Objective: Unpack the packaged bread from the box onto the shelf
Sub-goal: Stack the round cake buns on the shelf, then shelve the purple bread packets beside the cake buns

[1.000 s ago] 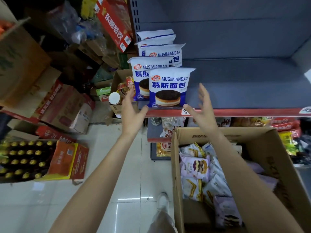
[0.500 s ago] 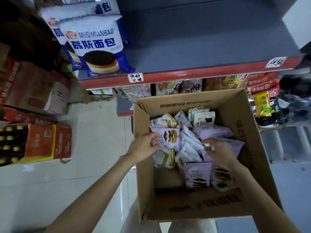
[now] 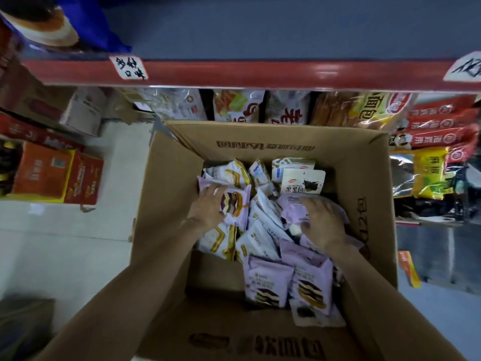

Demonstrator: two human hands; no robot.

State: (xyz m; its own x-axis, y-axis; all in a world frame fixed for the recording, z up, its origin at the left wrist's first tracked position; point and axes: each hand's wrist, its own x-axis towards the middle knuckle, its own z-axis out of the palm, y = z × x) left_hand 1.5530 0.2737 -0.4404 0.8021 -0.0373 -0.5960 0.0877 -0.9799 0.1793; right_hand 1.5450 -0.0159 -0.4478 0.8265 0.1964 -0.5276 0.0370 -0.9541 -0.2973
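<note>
Matt cardboard box [image 3: 179, 178], glossy plastic packets [image 3: 265, 280]

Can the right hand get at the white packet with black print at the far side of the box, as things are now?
Probably yes. The white packet with black print stands on top of the pile in the open box, with nothing over it. The right hand rests on purple packets just in front of it.

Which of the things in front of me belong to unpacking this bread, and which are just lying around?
Part of the job:
cardboard box
purple bread packs
white and gold bread packs
grey shelf
left hand
right hand

Just lying about:
orange carton on the floor
snack bags under the shelf
handwritten label
</note>
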